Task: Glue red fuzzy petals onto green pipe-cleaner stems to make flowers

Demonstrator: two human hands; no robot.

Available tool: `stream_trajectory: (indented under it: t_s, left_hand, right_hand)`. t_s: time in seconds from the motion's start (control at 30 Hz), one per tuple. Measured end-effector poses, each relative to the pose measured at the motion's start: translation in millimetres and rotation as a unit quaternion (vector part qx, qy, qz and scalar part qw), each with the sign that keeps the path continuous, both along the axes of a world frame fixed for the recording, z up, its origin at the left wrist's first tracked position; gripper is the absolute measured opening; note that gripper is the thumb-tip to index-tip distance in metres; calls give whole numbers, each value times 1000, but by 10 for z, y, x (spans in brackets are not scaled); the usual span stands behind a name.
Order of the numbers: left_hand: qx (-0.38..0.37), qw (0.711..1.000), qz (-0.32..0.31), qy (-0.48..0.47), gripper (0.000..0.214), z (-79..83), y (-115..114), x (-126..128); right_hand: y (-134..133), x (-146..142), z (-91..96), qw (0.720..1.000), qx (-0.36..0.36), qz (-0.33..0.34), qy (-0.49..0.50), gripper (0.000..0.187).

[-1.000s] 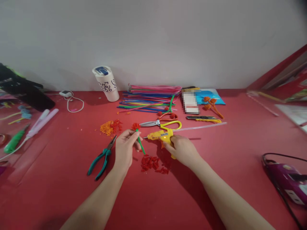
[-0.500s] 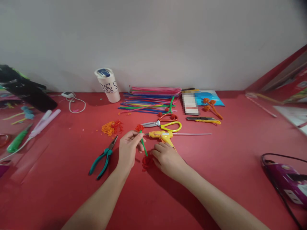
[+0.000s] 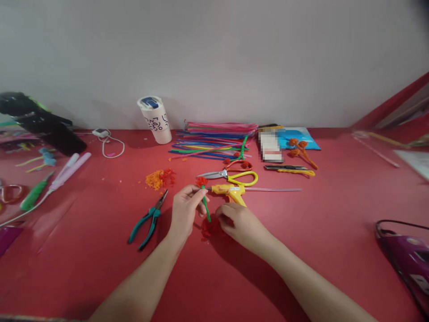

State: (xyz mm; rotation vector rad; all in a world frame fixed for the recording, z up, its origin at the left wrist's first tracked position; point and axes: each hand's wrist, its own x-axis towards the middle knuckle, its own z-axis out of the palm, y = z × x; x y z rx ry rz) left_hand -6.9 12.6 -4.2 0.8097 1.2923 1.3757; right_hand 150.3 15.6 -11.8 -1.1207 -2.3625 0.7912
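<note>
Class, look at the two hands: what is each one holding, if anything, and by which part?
The left hand pinches the green stem near its red-tipped top. The right hand rests on the red pieces; whether it grips one cannot be told.

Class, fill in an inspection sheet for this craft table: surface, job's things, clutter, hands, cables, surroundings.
Surface: red table.
Job's things: green stem with red flower head; pile of red bits; yellow glue gun lying on the table.
Clutter: pliers, scissors, pipe cleaners, cup.
Hands: left hand pinches the stem; right hand on the red bits.
Cables: white cord.
Surroundings: plain wall.
</note>
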Motion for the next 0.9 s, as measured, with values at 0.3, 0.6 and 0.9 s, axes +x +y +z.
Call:
stream_trajectory:
  t_s: [0.3,0.6,0.9]
  left_hand:
    - [-31,995,-93,25,20,11,-71,103]
    - [-61,983,-164,58,16,6,-128,170]
    - [-71,975,-189,97,14,-16,-135,161]
  right_hand:
    - [28,180,333,964,-148,-121,186,11]
    - [59,196,366,974,-28,-121,189,10]
    - [65,202,342,978,-34,-115,168,12]
